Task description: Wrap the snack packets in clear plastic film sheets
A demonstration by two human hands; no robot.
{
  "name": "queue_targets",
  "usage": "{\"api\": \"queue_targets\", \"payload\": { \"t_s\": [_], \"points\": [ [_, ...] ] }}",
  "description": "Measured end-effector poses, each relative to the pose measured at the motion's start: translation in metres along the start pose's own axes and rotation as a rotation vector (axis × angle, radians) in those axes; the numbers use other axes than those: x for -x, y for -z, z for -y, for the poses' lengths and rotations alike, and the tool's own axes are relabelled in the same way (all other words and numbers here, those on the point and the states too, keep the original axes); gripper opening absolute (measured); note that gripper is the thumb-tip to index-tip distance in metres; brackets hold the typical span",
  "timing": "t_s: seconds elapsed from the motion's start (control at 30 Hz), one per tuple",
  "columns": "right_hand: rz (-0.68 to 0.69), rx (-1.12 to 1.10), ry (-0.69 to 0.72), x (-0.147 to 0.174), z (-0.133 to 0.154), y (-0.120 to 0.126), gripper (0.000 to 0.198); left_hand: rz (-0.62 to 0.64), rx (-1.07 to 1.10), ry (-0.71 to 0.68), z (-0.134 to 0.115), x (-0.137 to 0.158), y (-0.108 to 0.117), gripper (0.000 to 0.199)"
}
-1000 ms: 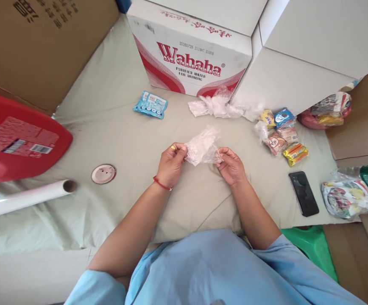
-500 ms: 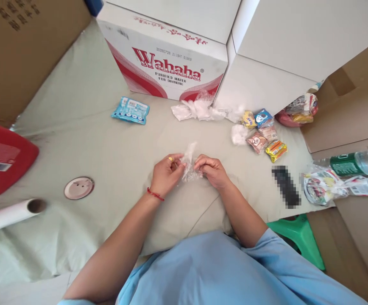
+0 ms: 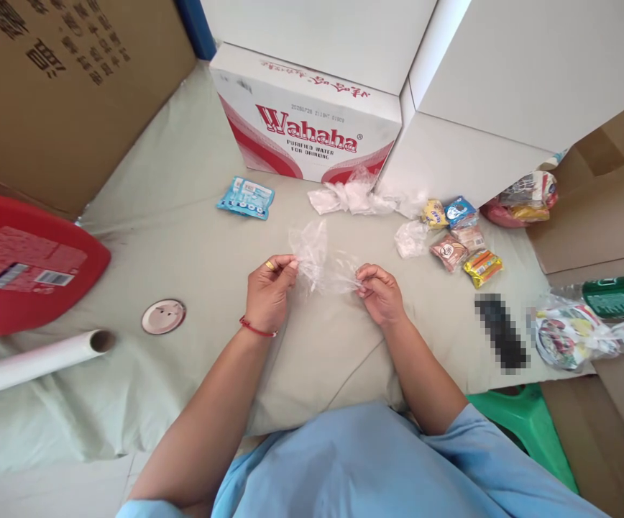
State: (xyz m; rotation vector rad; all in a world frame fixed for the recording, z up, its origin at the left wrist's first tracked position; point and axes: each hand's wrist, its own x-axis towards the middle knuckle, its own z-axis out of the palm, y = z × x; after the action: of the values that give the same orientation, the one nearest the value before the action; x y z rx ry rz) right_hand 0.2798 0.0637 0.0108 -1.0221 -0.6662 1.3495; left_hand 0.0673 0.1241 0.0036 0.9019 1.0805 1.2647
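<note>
A clear, crinkled plastic bag (image 3: pixel 315 262) is stretched between my two hands above the pale green cloth (image 3: pixel 312 345). My left hand (image 3: pixel 272 288), with a ring and a red bracelet, pinches its left side between thumb and fingers. On the other side, my right hand (image 3: pixel 379 291) is closed on the bag's right edge. Beyond the hands lie more crumpled clear bags (image 3: pixel 349 196) and a small balled one (image 3: pixel 412 239). Several wrapped snacks (image 3: pixel 449 252) sit to the right of these, and blue packets (image 3: pixel 246 198) lie to the left.
A Wahaha carton (image 3: pixel 312 137) and white boxes (image 3: pixel 463 144) stand at the back. On the left are a red container (image 3: pixel 31 266), a white roll (image 3: pixel 37 363) and a round disc (image 3: pixel 164 316). A bottle (image 3: pixel 614 296), a pixelated dark object (image 3: pixel 500 334) and a green stool (image 3: pixel 538 432) are on the right.
My hands have moved apart, and the bag, bunched between them before, is now spread out wider. The whole view has shifted, so the surroundings appear further right and slightly lower.
</note>
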Motion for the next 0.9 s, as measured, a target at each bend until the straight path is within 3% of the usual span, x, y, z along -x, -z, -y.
{"api": "queue_targets", "payload": {
  "t_s": [0.07, 0.13, 0.2, 0.27, 0.33, 0.37, 0.47, 0.53, 0.6, 0.7, 0.77, 0.83, 0.9],
  "points": [
    [-0.022, 0.006, -0.011, 0.0, 0.0, 0.001, 0.007, 0.0, -0.01, -0.003, -0.001, -0.001, 0.002, 0.029],
    [-0.031, 0.028, -0.017, 0.001, -0.002, -0.002, 0.018, 0.053, -0.073, -0.045, -0.002, 0.002, 0.002, 0.027],
    [-0.01, 0.071, -0.014, 0.003, -0.007, -0.008, 0.045, 0.212, -0.185, -0.127, -0.004, 0.008, -0.001, 0.023],
    [0.027, 0.156, 0.001, 0.006, -0.011, -0.016, 0.063, 0.448, -0.281, -0.189, -0.005, 0.015, -0.006, 0.02],
    [0.052, 0.281, 0.052, 0.007, -0.011, -0.02, 0.049, 0.623, -0.313, -0.195, -0.005, 0.021, -0.009, 0.021],
    [0.04, 0.348, 0.1, 0.007, -0.007, -0.018, 0.035, 0.647, -0.307, -0.184, -0.005, 0.022, -0.01, 0.022],
    [-0.191, 0.543, 0.315, -0.001, 0.023, 0.006, 0.016, 0.515, -0.271, -0.156, -0.004, 0.019, -0.007, 0.026],
    [-0.457, 0.731, 0.457, -0.011, 0.051, 0.035, 0.024, 0.415, -0.258, -0.152, -0.003, 0.014, -0.002, 0.025],
    [-0.604, 1.076, 0.503, -0.023, 0.075, 0.066, 0.035, 0.386, -0.283, -0.164, -0.002, 0.01, 0.001, 0.023],
    [-0.55, 1.619, 0.275, -0.043, 0.089, 0.096, 0.06, 0.439, -0.402, -0.203, 0.003, 0.01, 0.001, 0.02],
    [-0.435, 1.841, 0.114, -0.057, 0.087, 0.104, 0.06, 0.502, -0.504, -0.248, 0.008, 0.012, -0.002, 0.02],
    [-0.366, 1.947, 0.072, -0.074, 0.084, 0.105, 0.048, 0.564, -0.588, -0.303, 0.013, 0.014, -0.004, 0.02],
    [-0.316, 1.981, 0.126, -0.095, 0.086, 0.102, 0.042, 0.6, -0.644, -0.343, 0.015, 0.015, -0.005, 0.021]
  ]
}}
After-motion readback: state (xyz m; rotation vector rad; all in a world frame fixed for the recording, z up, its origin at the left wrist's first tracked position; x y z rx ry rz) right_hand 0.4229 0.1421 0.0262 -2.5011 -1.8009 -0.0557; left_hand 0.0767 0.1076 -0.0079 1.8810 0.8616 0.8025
